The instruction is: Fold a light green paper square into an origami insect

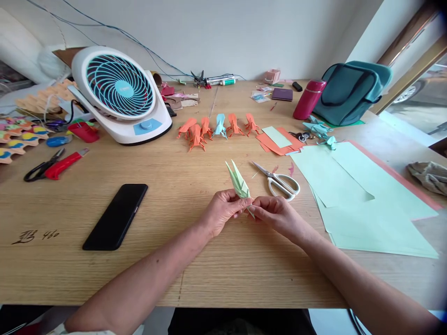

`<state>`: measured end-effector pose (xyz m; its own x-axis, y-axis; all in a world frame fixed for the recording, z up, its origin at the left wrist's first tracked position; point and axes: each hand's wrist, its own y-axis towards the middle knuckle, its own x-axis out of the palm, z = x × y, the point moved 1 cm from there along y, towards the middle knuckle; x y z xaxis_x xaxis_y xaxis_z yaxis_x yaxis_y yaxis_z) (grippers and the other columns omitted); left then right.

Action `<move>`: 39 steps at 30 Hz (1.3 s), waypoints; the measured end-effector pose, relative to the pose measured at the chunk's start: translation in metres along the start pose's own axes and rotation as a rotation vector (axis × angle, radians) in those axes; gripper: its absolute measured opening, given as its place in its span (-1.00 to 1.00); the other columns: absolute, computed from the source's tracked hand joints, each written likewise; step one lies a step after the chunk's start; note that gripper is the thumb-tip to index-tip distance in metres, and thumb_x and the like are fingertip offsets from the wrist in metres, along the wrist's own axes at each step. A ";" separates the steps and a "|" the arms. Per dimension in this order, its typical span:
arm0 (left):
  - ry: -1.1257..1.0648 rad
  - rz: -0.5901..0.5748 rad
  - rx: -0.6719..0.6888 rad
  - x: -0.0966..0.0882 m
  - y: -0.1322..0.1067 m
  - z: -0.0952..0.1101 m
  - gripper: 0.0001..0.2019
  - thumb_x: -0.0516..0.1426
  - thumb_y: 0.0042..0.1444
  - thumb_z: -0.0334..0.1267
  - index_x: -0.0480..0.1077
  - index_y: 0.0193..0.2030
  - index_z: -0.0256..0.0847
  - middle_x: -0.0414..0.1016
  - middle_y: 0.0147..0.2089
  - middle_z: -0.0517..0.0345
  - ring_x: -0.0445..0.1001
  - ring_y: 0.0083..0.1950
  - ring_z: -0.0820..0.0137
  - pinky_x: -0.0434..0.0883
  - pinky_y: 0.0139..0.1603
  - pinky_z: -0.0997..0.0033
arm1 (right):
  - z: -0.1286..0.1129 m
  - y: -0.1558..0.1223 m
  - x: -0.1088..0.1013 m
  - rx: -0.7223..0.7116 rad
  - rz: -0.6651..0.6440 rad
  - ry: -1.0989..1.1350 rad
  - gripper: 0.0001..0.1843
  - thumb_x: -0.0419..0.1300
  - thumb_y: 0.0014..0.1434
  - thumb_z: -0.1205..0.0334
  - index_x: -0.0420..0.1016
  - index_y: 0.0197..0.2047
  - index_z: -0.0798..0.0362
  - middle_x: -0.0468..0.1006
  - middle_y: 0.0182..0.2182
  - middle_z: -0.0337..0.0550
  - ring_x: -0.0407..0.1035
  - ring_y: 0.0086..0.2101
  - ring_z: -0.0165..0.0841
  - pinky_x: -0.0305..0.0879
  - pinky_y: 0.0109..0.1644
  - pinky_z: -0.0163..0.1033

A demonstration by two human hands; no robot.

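Note:
A folded piece of pale green origami paper (240,184) is held just above the table, its two long points aimed away from me. My left hand (225,207) pinches it around the middle. At its near end, the fingers of my right hand (274,211) are closed on a thin tip; the fingers partly hide this end. White-handled scissors (283,185) lie beyond my right hand, blades towards the upper left. Farther back stand several orange folded paper figures (196,135) and a light blue one (220,125).
A black phone (116,217) lies on the left, with a red cutter (64,165) and a white fan (120,93) behind it. Green paper sheets (370,223) cover the right side. A pink bottle (309,99) and teal bag (349,93) stand at the back right.

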<state>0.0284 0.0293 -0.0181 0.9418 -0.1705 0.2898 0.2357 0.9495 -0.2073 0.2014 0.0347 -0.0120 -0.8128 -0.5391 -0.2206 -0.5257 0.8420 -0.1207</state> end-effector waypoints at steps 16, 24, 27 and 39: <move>0.098 0.055 0.019 -0.002 -0.001 0.002 -0.63 0.47 -0.19 -0.02 0.55 -0.45 -0.29 0.44 -0.55 0.24 0.35 -0.51 0.57 0.32 -0.59 0.61 | 0.001 -0.008 0.012 0.004 0.183 -0.078 -0.59 0.24 0.22 -0.08 0.36 -0.47 0.06 0.22 -0.57 -0.34 0.04 -0.52 -0.47 -0.05 -0.46 -0.30; 0.243 0.057 0.110 -0.007 -0.001 -0.001 -0.71 0.40 -0.04 -0.09 0.50 -0.42 -0.26 0.42 -0.54 0.29 0.27 -0.57 0.59 0.29 -0.63 0.61 | 0.003 -0.006 0.015 -0.069 0.216 -0.136 -0.65 0.19 0.28 0.05 0.32 -0.47 0.05 0.19 -0.56 -0.35 0.04 -0.51 -0.47 -0.03 -0.44 -0.30; 0.222 0.038 0.117 -0.005 -0.001 0.000 -0.73 0.37 -0.01 -0.09 0.50 -0.38 -0.26 0.43 -0.51 0.27 0.28 -0.52 0.58 0.29 -0.59 0.60 | 0.006 -0.006 0.014 -0.076 0.187 -0.108 -0.64 0.19 0.29 0.01 0.32 -0.44 0.05 0.21 -0.55 -0.34 0.05 -0.50 -0.46 -0.02 -0.43 -0.30; 0.079 0.077 0.082 -0.005 -0.001 0.002 -0.73 0.38 -0.06 -0.12 0.46 -0.49 -0.26 0.37 -0.53 0.29 0.24 -0.51 0.58 0.21 -0.51 0.54 | 0.001 -0.007 0.013 -0.028 0.126 -0.094 -0.66 0.17 0.30 -0.02 0.38 -0.39 0.05 0.30 -0.52 -0.30 0.12 -0.48 -0.43 0.05 -0.41 -0.28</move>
<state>0.0235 0.0300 -0.0177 0.9730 -0.1132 0.2010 0.1444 0.9784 -0.1479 0.1945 0.0213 -0.0149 -0.8465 -0.4241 -0.3218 -0.4290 0.9013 -0.0594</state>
